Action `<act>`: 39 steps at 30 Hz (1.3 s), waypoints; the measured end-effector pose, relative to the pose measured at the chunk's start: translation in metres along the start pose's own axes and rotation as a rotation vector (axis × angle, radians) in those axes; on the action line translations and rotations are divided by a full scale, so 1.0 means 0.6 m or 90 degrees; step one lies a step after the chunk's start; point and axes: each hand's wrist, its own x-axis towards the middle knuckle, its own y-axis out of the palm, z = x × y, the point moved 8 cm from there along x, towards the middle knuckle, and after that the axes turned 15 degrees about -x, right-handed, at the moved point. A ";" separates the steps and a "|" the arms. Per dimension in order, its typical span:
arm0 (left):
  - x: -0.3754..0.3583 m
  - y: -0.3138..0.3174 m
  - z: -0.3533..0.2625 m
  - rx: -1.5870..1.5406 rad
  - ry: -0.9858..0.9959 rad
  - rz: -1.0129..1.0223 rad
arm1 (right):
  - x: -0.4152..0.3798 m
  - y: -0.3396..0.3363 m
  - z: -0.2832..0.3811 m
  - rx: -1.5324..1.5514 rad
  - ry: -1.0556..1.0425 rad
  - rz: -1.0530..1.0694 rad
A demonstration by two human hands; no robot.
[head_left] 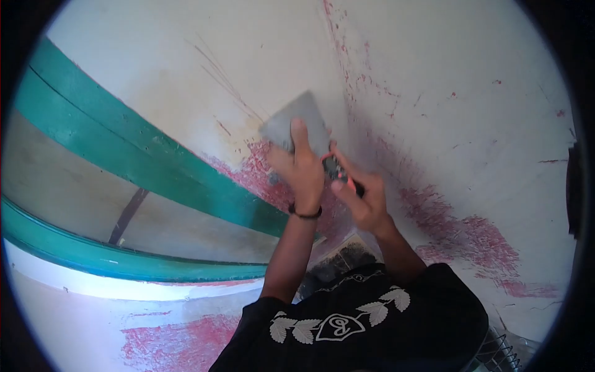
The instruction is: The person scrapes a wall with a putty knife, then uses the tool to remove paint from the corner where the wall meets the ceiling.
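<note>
A wide grey scraper blade (296, 121) lies against the wall near its corner. My right hand (365, 197) is closed round the scraper's black and red handle (338, 170), with the thumb along it. My left hand (302, 167), with a dark band at the wrist, rests on the blade, its fingers spread and one pointing up across the metal. Below and beside the blade, the wall shows a rough red patch (254, 166) where pale coating is absent.
A green frame (124, 146) curves along the left side. Pale wall (446, 111) with red patches (477, 242) stands to the right. More red marks (180, 341) show at the lower left. A wire rack (497, 354) is at the lower right.
</note>
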 end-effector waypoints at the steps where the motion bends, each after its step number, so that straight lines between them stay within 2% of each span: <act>1: -0.017 -0.021 0.004 0.038 0.016 -0.021 | -0.020 0.008 -0.007 0.002 -0.027 -0.001; 3: -0.050 -0.069 0.016 0.112 0.053 -0.059 | -0.049 0.024 -0.032 -0.003 -0.069 -0.022; 6: -0.048 -0.083 0.028 0.147 0.022 -0.015 | -0.063 0.043 -0.047 -0.017 -0.072 -0.050; 8: -0.026 -0.041 0.004 0.092 0.018 -0.001 | -0.035 0.027 -0.013 -0.040 -0.036 -0.025; 12: -0.001 -0.003 -0.008 0.015 -0.024 0.025 | -0.005 0.016 -0.006 -0.009 -0.052 -0.018; 15: -0.027 -0.055 0.002 0.146 0.080 -0.037 | -0.032 0.025 -0.013 -0.027 -0.096 -0.053; 21: -0.043 -0.063 0.028 -0.057 -0.080 -0.062 | -0.056 0.035 -0.013 -0.034 -0.001 0.031; 29: -0.046 -0.070 0.031 -0.024 -0.075 -0.033 | -0.060 0.048 -0.030 -0.015 -0.040 -0.029; 32: -0.039 -0.065 0.022 -0.017 -0.060 -0.042 | -0.055 0.048 -0.031 -0.028 -0.041 -0.003; 35: -0.049 -0.071 0.018 0.002 -0.059 -0.042 | -0.060 0.051 -0.036 0.015 0.039 0.029; 38: -0.057 -0.081 0.024 -0.022 -0.061 -0.051 | -0.074 0.060 -0.045 -0.011 -0.065 -0.057; 39: -0.056 -0.081 0.024 -0.036 -0.063 -0.058 | -0.066 0.059 -0.045 0.000 -0.057 -0.051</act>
